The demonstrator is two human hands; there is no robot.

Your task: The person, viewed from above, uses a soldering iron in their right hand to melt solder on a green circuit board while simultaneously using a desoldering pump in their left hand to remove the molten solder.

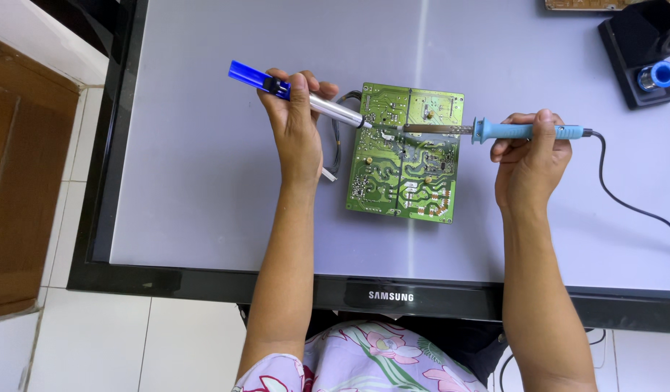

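A large flat screen panel (pixel 204 181) is lying face up as the work surface, with a green circuit board (pixel 405 152) resting near its middle. The left hand (pixel 297 123) is closing its grip around a blue and silver desoldering pump (pixel 299 96), tip at the board's left edge. The right hand (pixel 529 156) is gripping a blue soldering iron (pixel 524 131), its tip touching the board. A black iron stand (pixel 640 54) is sitting at the far right corner.

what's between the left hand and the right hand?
In the head view, a green rectangular circuit board lies between the left hand and the right hand, with the silver-and-blue desoldering pump and blue-handled soldering iron tips meeting over it.
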